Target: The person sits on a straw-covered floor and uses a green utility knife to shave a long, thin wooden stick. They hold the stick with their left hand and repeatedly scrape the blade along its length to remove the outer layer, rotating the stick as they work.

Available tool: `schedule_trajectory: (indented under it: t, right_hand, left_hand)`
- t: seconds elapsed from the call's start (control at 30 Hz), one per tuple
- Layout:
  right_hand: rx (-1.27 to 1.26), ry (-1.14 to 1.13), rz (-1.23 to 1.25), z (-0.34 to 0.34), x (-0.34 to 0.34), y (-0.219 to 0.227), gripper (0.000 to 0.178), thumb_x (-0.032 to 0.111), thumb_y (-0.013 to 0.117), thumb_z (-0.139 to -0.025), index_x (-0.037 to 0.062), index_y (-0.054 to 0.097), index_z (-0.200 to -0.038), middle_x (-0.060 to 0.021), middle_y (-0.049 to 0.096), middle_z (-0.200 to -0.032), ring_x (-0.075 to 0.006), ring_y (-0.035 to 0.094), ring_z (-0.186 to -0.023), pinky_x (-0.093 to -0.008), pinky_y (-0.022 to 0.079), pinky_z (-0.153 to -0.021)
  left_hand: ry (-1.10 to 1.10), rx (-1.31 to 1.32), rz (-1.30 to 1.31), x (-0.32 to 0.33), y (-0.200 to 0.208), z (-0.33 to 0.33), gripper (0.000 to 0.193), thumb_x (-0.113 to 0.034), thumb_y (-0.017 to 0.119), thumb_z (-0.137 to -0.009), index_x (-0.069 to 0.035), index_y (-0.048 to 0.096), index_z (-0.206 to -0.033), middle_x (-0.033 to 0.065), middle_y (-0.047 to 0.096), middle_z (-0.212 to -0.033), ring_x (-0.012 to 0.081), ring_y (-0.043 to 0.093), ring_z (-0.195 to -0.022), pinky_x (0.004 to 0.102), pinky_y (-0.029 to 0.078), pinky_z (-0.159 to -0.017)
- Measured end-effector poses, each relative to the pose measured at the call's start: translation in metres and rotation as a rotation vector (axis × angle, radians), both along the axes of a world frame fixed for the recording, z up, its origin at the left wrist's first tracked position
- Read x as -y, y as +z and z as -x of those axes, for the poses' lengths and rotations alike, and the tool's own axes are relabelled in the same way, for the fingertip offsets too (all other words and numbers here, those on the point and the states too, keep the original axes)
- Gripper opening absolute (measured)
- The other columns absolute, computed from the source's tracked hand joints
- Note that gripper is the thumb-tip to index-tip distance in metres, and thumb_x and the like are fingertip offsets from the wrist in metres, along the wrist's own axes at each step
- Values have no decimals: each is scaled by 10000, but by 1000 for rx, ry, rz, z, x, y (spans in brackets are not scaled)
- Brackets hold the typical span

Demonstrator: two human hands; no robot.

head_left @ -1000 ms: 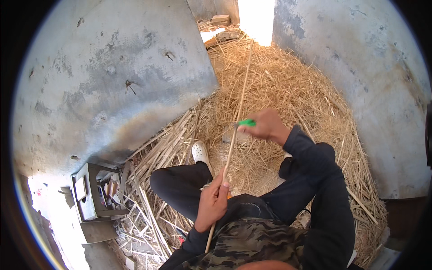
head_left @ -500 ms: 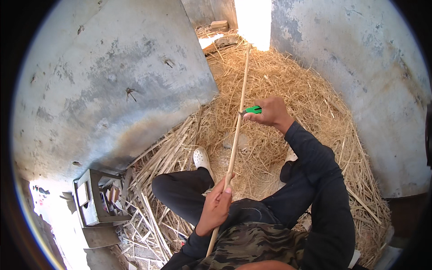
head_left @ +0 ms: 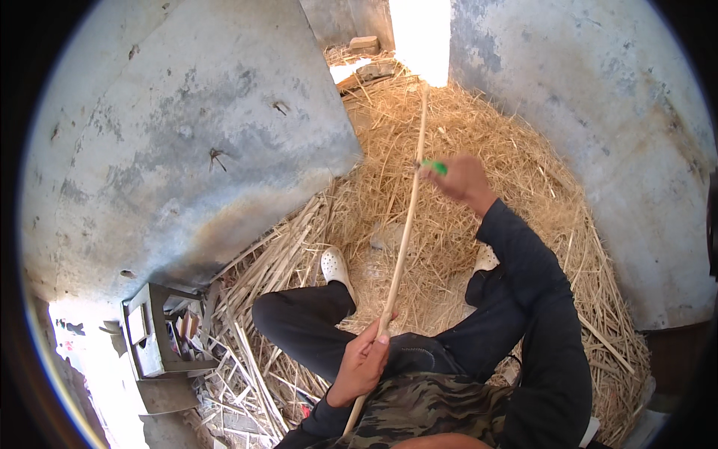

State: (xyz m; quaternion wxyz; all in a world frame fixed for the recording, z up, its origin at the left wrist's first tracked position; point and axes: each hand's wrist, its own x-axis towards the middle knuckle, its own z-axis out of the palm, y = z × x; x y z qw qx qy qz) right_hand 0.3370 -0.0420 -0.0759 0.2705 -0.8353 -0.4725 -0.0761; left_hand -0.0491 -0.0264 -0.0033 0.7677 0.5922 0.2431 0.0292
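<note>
A long, pale, slender stick [head_left: 407,233] runs from beside my lap away toward the bright gap at the back, bowing slightly. My left hand [head_left: 361,364] is wrapped round its near part, thumb on top. Farther along, my right hand [head_left: 461,179] grips a green-handled cutter [head_left: 434,167], which is smeared by motion. The cutter's dark front end meets the stick's side. Its blade is too blurred to make out.
Straw and shavings [head_left: 523,172] cover the floor around my legs. Split strips [head_left: 254,277] lie heaped at the left, near a small wooden cabinet [head_left: 168,329]. Grey walls [head_left: 187,112] stand on both sides. A brick [head_left: 364,45] sits by the bright gap.
My right hand and the cutter have moved farther away along the stick and slightly right. The stick's far end has swung right, and my left hand has shifted slightly nearer to me.
</note>
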Motion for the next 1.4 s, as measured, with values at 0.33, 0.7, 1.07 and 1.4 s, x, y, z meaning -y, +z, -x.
schedule_trajectory:
  t: [0.33,0.7,1.07,1.4]
  right_hand:
    - [60,-118,-85,-74,14,17,778,808,399,-829,98,591,-574,-6,409,-453,-181,432,-417,-372,336,-419]
    - [-251,-567,-188,-185,95,-37,891,800,341,-862,3,490,-493,-121,438,-474,-223,433,-476,-438,338,-507]
    - [-11,291,103,78,34,42,749,830,482,-763,113,648,-622,-73,529,-492,-230,559,-451,-380,414,-432]
    - [-21,336,16,86,19,40,821,841,391,-802,91,620,-561,-67,485,-433,-215,520,-382,-381,381,-383]
  left_hand:
    - [-85,-67,36,11,11,13,467,-269,431,-1045,-1,392,-1426,-96,341,-666,-4,292,-558,171,225,-499]
    - [-4,-146,111,7,2,40,440,-257,451,-1021,-6,451,-1383,-62,389,-537,37,366,-450,191,291,-455]
    - [105,-19,-49,-38,-6,-46,459,-258,421,-1040,-33,410,-1440,-26,436,-560,39,368,-453,187,320,-453]
    - [152,25,-604,-23,-2,-37,462,-146,527,-982,-19,440,-1418,18,428,-598,48,362,-535,220,320,-506]
